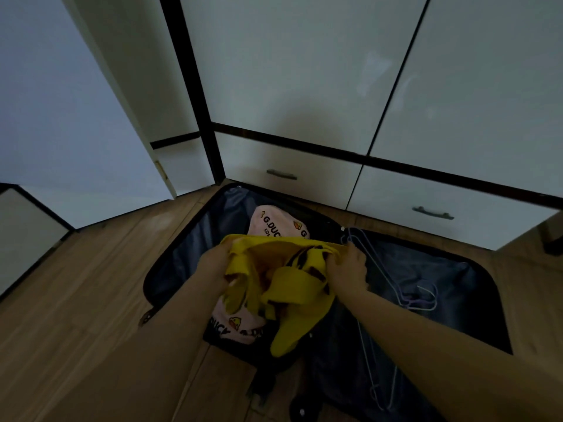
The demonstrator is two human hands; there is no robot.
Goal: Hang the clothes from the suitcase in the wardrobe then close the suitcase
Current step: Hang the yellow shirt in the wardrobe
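A dark suitcase [182,254] lies open on the wooden floor in front of the wardrobe. A yellow garment [292,293] hangs bunched over its left half. My left hand [214,264] grips the garment's left edge and my right hand [348,269] grips its right edge. Under it lies a pink garment [274,222] printed with ducks and letters. Several pale wire hangers [405,293] rest in the suitcase's right half.
The white wardrobe [304,71] with dark trim stands straight ahead; its left door [70,102] is swung open. Two drawers with grey handles [281,174] sit at its base. Wooden floor [91,300] lies to the left.
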